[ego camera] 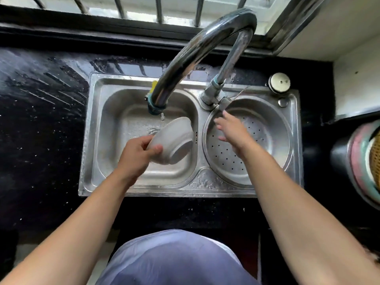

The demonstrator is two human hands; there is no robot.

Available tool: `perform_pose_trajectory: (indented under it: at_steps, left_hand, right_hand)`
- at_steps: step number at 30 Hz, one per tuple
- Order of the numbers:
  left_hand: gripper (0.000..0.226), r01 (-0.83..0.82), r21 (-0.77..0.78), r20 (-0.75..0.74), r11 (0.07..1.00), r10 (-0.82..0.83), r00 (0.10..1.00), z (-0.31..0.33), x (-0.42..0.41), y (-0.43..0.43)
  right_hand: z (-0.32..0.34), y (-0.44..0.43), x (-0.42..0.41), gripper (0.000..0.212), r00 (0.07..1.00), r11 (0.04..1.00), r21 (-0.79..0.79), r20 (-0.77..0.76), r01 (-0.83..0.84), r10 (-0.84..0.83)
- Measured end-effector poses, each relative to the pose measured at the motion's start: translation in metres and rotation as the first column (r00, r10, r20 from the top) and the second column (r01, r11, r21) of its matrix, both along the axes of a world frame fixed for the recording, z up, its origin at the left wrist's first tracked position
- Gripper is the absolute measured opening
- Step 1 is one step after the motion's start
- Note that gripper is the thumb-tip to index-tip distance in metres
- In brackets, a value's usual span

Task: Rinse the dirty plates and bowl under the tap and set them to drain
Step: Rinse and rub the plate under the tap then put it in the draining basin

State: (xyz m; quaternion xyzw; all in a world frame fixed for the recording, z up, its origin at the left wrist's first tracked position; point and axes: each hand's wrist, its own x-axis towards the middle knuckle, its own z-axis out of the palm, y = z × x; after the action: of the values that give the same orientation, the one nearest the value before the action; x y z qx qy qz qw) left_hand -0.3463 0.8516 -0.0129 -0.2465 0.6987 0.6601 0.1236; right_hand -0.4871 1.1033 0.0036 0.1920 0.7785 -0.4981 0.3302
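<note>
My left hand (136, 154) grips a white bowl (174, 138) by its rim, tilted with its base toward me, over the left sink basin (115, 140). A thin stream of water falls from the tap spout (156, 105) just behind the bowl. My right hand (232, 130) is open, fingers spread, reaching toward the tap handle (224, 102) above the right basin. A perforated steel drain tray (226, 157) sits in the right basin. No plates are visible.
The curved chrome tap (205, 48) arches over the sink. Wet black countertop (41, 120) surrounds the sink. A round metal cap (279, 82) sits at the back right. A colourful stack of rimmed dishes (362, 161) stands at the right edge. Window bars run along the top.
</note>
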Motion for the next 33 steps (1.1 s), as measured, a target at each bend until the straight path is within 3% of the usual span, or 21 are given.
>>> perform_pose_trajectory:
  at_steps: [2,4,6,8,10,12,15,17,19,23,28,33]
  left_hand:
    - [0.017,-0.008,0.201,0.022,0.98,0.004,1.0,0.004,-0.011,0.004]
    - [0.019,-0.025,0.372,0.027,0.928,0.016,0.999,0.006,-0.025,0.011]
    - [0.019,-0.071,0.506,0.055,0.86,0.05,0.997,0.008,-0.037,0.022]
    - [0.027,-0.098,0.608,0.086,0.788,0.058,0.995,0.009,-0.047,0.035]
    - [0.026,-0.062,0.619,0.094,0.783,0.005,0.996,0.009,-0.057,0.053]
    - [0.03,-0.009,0.483,0.137,0.876,-0.066,0.988,0.003,-0.062,0.076]
    - [0.039,0.092,0.078,0.245,0.993,-0.109,0.963,-0.01,-0.053,0.111]
    - [0.044,0.277,-0.224,0.262,0.934,-0.216,0.941,-0.018,-0.034,0.128]
    - [0.045,0.449,-0.37,0.292,0.813,-0.356,0.887,-0.025,-0.013,0.143]
    - [0.057,0.618,-0.398,0.36,0.678,-0.504,0.785,-0.032,0.03,0.16]
    - [0.066,0.65,-0.498,0.364,0.574,-0.541,0.758,-0.034,0.053,0.16]
    - [0.066,0.671,-0.507,0.367,0.541,-0.569,0.736,-0.038,0.057,0.151]
  right_hand:
    - [-0.005,0.004,0.021,0.066,0.992,0.982,-0.158,0.047,-0.107,0.116]
    - [-0.007,0.011,0.033,0.055,0.992,0.956,-0.283,0.067,-0.081,0.105]
    - [-0.001,0.022,0.038,0.041,0.989,0.894,-0.44,0.149,0.083,-0.018]
    - [0.008,0.037,0.04,0.029,0.958,0.773,-0.572,0.236,0.274,-0.165]
    - [0.015,0.053,0.04,0.026,0.927,0.674,-0.637,0.266,0.374,-0.263]
    - [0.023,0.069,0.039,0.025,0.92,0.667,-0.636,0.222,0.388,-0.324]
    - [0.026,0.086,0.039,0.016,0.932,0.787,-0.517,0.065,0.336,-0.356]
    - [0.02,0.089,0.042,0.006,0.95,0.889,-0.381,-0.075,0.255,-0.304]
    - [0.007,0.086,0.047,0.01,0.96,0.967,-0.175,-0.183,0.182,-0.214]
    - [-0.023,0.075,0.053,0.026,0.962,0.973,0.211,-0.27,0.098,-0.039]
    - [-0.046,0.045,0.059,0.037,0.958,0.962,0.255,-0.288,0.097,-0.02]
    - [-0.062,0.014,0.067,0.029,0.955,0.956,0.25,-0.286,0.155,-0.08]
